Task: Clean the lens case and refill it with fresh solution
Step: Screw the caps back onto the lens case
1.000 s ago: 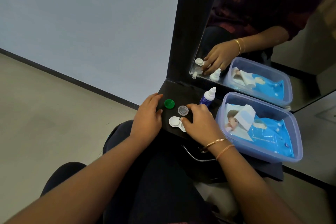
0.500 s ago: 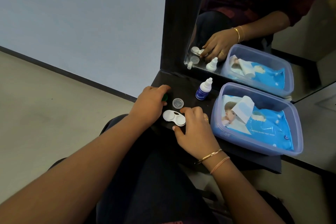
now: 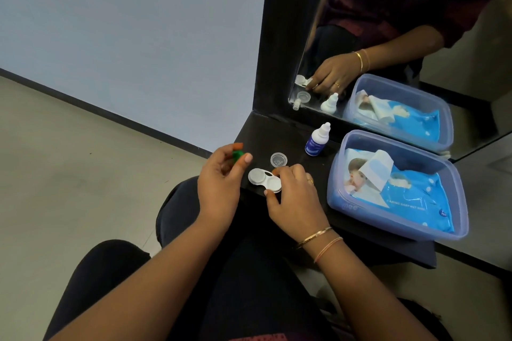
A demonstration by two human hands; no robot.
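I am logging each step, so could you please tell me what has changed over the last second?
The left hand has picked the small green cap up off the black shelf and holds it raised. The right hand still steadies the white twin-well lens case. The clear round cap and white dropper bottle stayed put.

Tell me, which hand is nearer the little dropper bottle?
The right hand. It rests on the lens case, just in front of the bottle. The left hand is farther off, beyond the case, pinching a green cap.
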